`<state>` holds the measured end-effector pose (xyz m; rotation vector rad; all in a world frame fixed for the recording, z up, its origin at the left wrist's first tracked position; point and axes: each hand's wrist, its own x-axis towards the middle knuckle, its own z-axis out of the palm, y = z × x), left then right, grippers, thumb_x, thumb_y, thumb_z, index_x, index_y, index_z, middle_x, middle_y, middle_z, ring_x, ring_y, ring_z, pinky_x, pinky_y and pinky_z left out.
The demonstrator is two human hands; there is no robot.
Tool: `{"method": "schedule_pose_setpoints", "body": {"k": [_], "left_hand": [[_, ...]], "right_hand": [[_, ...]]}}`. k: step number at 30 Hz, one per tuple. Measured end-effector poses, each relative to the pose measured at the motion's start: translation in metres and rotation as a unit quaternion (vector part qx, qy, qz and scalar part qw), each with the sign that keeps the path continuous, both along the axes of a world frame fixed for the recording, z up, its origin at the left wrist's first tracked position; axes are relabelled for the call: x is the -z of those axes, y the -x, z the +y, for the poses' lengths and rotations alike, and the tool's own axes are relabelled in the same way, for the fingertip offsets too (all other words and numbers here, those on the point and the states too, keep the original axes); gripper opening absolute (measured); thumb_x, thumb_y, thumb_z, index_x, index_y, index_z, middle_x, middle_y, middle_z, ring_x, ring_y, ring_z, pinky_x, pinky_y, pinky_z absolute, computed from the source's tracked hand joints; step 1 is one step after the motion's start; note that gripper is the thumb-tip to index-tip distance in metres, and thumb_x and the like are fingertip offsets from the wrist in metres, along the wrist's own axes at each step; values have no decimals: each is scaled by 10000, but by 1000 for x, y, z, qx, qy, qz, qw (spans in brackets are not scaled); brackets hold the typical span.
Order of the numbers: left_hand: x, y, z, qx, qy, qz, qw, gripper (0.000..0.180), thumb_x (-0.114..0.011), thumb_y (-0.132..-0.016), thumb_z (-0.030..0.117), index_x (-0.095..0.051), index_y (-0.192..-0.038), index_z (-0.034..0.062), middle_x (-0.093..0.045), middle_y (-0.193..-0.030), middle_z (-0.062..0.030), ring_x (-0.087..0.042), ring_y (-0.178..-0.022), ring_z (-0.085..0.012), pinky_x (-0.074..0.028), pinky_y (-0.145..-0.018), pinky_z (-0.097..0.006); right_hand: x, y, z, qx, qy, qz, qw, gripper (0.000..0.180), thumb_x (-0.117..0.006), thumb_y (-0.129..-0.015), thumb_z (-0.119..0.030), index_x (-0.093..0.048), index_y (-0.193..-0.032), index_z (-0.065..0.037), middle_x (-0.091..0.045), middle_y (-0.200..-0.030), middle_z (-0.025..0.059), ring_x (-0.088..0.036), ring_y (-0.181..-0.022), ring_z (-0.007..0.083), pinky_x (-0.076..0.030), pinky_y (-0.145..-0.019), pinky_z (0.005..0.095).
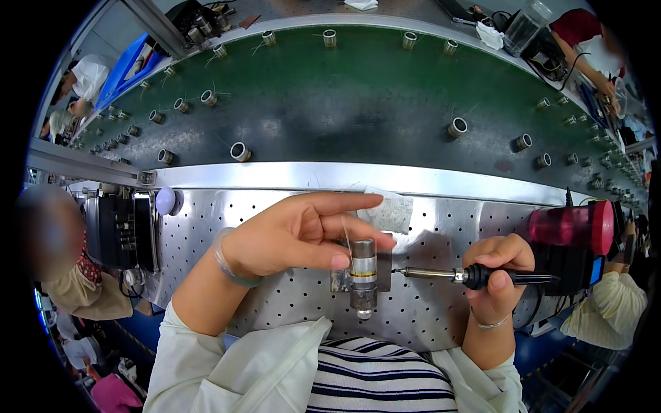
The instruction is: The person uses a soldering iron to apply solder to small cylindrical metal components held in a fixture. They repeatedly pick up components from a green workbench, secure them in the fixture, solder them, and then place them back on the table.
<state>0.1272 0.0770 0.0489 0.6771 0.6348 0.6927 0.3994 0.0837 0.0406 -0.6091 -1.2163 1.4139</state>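
The cylinder [363, 279] sits above the counter [275, 313], the left hand [289, 234] curled beside it; whether it grips, I can't tell. The right hand [506, 255] clasps the iron [434, 273], just short of contact: work seemingly underway, unfinished.

A striped top [382, 378], white with dark bands, shows between the open fronts of a pale jacket [255, 372]. Up-left of the top is a thick wrist bangle [222, 260]; up-right, a thin silvery bracelet [490, 324].
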Motion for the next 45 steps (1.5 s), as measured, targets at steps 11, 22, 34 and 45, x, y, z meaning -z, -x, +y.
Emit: {"method": "schedule_pose_setpoints", "body": {"k": [11, 22, 34, 45], "left_hand": [[4, -14, -20, -97, -38, 55, 993, 395, -717, -718, -14, -605, -1096, -8, -551, -1132, -154, -580, -997, -212, -493, -816, -286], [14, -18, -20, -132, -135, 30, 982, 198, -731, -661, -89, -686, -821, 18, -539, -1119, -166, -579, -973, -250, -474, -872, -346], [14, -20, -18, -128, -171, 33, 976, 163, -751, -639, -73, -699, -752, 33, -548, -1107, -181, -563, -975, -261, -459, -889, -379], [18, -21, -18, -121, -179, 28, 976, 166, -744, -643, -74, -710, -765, 34, -547, -1108, -176, -556, -994, -259, -461, -887, -373]], "right_hand": [[3, -5, -3, -53, 3, 21, 998, 200, -722, -724, -35, -588, -829, 72, -602, -656, 131, -571, -470, 160, -467, -456, 236], [4, -3, -4, -53, -9, -12, 998, 209, -742, -709, -42, -597, -806, 74, -599, -622, 122, -577, -465, 171, -447, -452, 237], [9, -8, -2, -55, -39, -15, 998, 242, -761, -690, -51, -593, -818, 67, -602, -631, 125, -551, -476, 168, -432, -464, 250], [11, -13, 1, -68, -58, -33, 995, 240, -753, -667, -18, -596, -822, 76, -605, -637, 131, -552, -476, 178, -439, -465, 254]]}}
